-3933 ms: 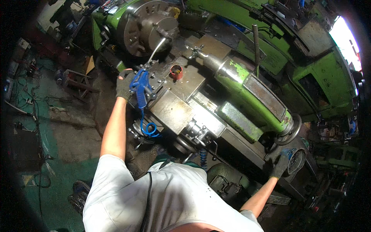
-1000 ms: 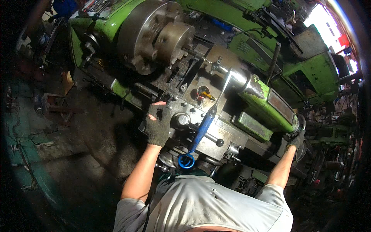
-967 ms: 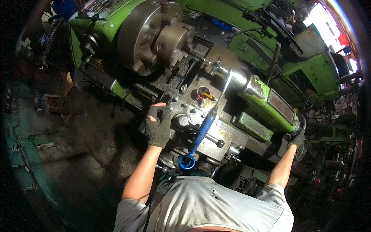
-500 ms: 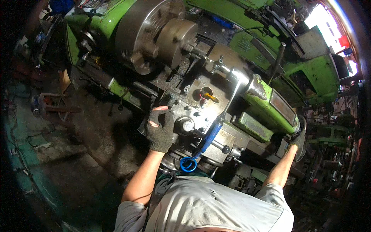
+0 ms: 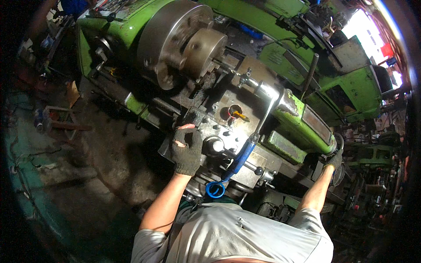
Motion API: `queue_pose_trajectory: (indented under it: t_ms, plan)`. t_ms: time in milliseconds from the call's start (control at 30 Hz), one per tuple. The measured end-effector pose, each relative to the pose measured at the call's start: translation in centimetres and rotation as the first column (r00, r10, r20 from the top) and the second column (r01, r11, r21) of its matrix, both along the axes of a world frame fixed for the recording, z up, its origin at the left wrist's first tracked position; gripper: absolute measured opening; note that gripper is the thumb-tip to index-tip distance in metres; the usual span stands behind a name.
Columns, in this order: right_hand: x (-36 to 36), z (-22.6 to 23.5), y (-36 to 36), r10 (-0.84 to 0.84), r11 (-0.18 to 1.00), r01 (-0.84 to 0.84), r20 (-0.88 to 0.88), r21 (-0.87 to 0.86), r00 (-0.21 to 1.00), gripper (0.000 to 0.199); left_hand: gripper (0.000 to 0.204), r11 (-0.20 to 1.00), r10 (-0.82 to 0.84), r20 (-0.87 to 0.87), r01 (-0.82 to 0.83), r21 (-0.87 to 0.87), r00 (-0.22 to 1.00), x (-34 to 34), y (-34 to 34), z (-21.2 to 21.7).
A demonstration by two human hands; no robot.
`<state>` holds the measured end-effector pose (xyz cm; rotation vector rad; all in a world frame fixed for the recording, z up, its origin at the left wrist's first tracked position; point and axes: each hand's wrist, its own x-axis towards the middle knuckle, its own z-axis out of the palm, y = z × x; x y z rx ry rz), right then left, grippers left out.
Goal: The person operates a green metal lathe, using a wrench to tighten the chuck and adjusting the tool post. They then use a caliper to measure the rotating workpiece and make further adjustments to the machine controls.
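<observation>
My gloved left hand (image 5: 187, 150) rests beside the tool post (image 5: 215, 127) of a green lathe, its fingers loosely curled. Whatever they hold, if anything, is hidden. At the far right, my gloved right hand (image 5: 334, 161) is closed on the tailstock handwheel (image 5: 340, 144). A drill chuck (image 5: 245, 79) in the tailstock (image 5: 300, 111) carries a drill bit (image 5: 228, 68) pointing into the round metal workpiece (image 5: 205, 49). That workpiece sits in the large lathe chuck (image 5: 169, 39), which is blurred by spinning. A shiny rod with a blue grip (image 5: 242, 157) slants down from the tailstock quill.
A round can with a yellow-handled brush (image 5: 237, 115) stands on the carriage. A blue ring (image 5: 215, 189) sits below the blue grip, close to my body. Ball-ended levers (image 5: 258, 170) stick out of the carriage. Behind stands more green machinery (image 5: 351, 90); bare floor (image 5: 109, 162) lies left.
The view has shifted slightly. My left hand stays beside the tool post, and my right hand remains on the handwheel. The lathe chuck is blurred in both frames.
</observation>
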<state>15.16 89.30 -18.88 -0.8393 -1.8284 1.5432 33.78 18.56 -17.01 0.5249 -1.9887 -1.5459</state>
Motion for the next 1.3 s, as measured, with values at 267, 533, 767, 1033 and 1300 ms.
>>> queue_pose_trajectory:
  t_ms: [267, 533, 767, 1033, 1300]
  plan:
    - [0.7, 0.8, -1.4, 0.103, 0.993, -0.103, 0.013, -0.055, 0.995, 0.071, 0.016, 1.0, -0.011, -0.035, 0.011, 0.021, 0.999, -0.1, 0.1, 0.9]
    - [3.0, 7.2, -14.1, 0.079, 0.996, -0.076, 0.092, -0.045, 0.993, 0.062, 0.014, 0.997, -0.017, -0.043, 0.014, -0.082, 0.999, 0.4, 0.0, -0.2]
    - [3.8, 7.2, -9.5, 0.095, 0.995, -0.082, 0.241, -0.062, 0.966, 0.059, 0.012, 0.992, -0.039, -0.069, 0.03, -0.125, 0.997, -0.2, 0.2, 0.4]
    - [8.4, 3.6, -12.1, 0.508, 0.674, -0.423, 0.035, 0.606, 0.86, 0.066, 0.044, 0.993, 0.017, -0.04, -0.022, -0.116, 0.999, 1.4, -1.1, -3.0]
    - [14.7, 3.7, -22.8, 0.307, 0.816, -0.314, 0.095, 0.486, 0.947, 0.049, 0.056, 0.966, 0.239, 0.579, -0.248, -0.065, 0.779, 18.5, -8.1, -11.1]
